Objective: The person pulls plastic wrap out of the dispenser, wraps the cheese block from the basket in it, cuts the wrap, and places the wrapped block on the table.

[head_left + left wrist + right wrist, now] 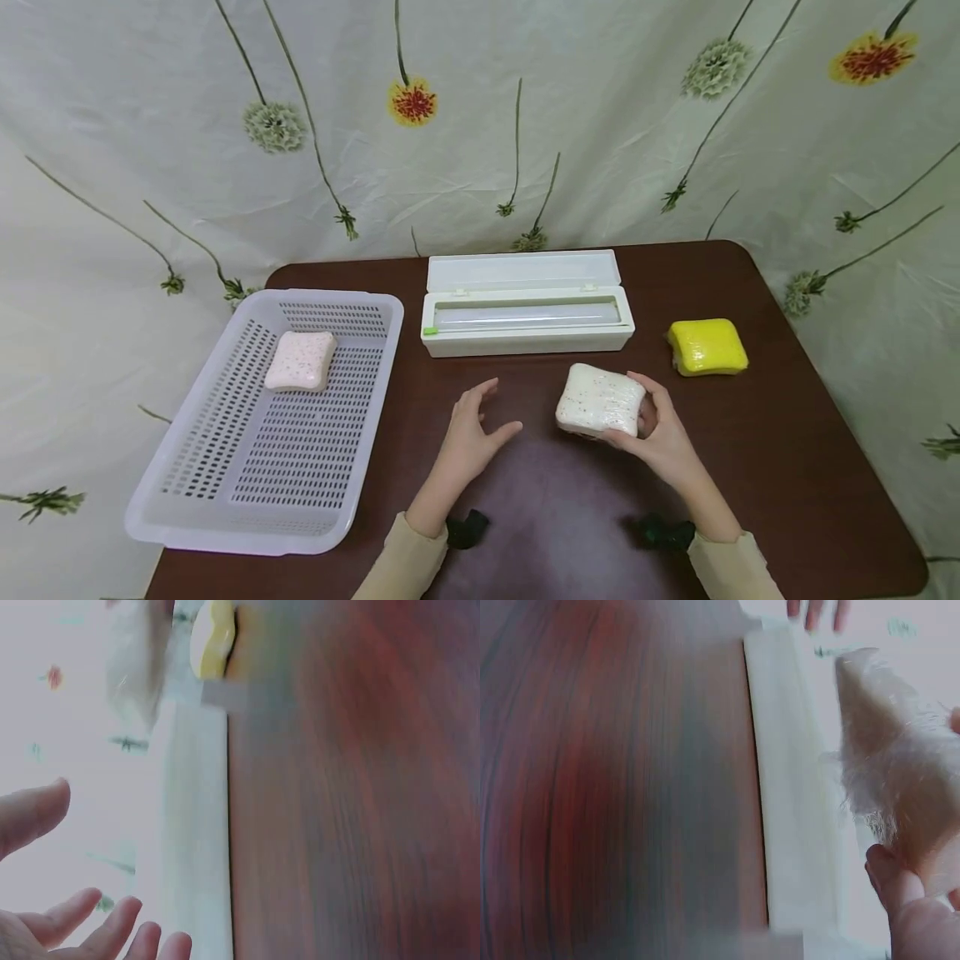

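Observation:
My right hand grips a white, red-speckled sponge-like block by its right side, thumb in front and fingers behind. The block is held above the table, slightly tilted. In the right wrist view, crinkled clear film covers the shaded underside of this block. To its left, my left hand hovers with thumb and fingers spread, apart from the block and holding nothing. Behind both hands stands a white cling-film dispenser, its lid raised and a roll visible inside.
At left, a white slotted plastic basket contains another speckled block near its back. A film-wrapped yellow block lies on the dark brown table at right. A floral cloth hangs behind the table.

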Action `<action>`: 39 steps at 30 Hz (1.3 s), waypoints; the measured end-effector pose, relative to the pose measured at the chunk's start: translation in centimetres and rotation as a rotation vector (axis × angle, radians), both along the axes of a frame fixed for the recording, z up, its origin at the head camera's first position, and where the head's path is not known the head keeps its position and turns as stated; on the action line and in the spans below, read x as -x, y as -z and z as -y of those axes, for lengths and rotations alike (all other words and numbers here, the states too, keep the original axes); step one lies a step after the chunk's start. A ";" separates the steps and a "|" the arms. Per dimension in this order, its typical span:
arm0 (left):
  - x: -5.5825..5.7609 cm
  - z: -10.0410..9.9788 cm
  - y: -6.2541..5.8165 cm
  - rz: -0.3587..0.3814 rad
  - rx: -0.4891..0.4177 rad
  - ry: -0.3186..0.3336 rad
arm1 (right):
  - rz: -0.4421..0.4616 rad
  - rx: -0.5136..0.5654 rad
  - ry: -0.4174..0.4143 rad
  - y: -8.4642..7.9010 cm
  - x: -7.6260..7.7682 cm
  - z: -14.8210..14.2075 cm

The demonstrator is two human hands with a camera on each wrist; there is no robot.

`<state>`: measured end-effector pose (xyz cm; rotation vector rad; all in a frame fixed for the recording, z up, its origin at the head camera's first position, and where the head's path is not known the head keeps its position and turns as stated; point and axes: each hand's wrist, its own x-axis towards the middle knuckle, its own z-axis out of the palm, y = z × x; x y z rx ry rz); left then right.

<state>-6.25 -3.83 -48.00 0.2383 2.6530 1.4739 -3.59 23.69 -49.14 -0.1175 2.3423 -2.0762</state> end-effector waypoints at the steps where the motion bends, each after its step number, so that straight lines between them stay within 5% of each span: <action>1: 0.2 0.4 0.0 0.013 0.002 -0.013 | -0.008 -0.011 0.008 0.0 -0.1 -0.6; 10: 1.0 3.2 0.1 0.034 0.031 -0.089 | 0.071 -0.236 0.171 1.3 -1.9 -9.0; 17: 0.8 3.4 0.6 0.074 0.039 -0.080 | 0.207 -0.383 0.142 1.9 -3.0 -14.3; 27: 0.6 3.3 0.7 0.086 0.045 -0.090 | 0.373 -0.380 0.081 2.3 -1.6 -17.3; 39: 0.4 3.1 1.1 0.099 0.052 -0.083 | 0.434 -0.399 0.051 3.0 -0.1 -19.0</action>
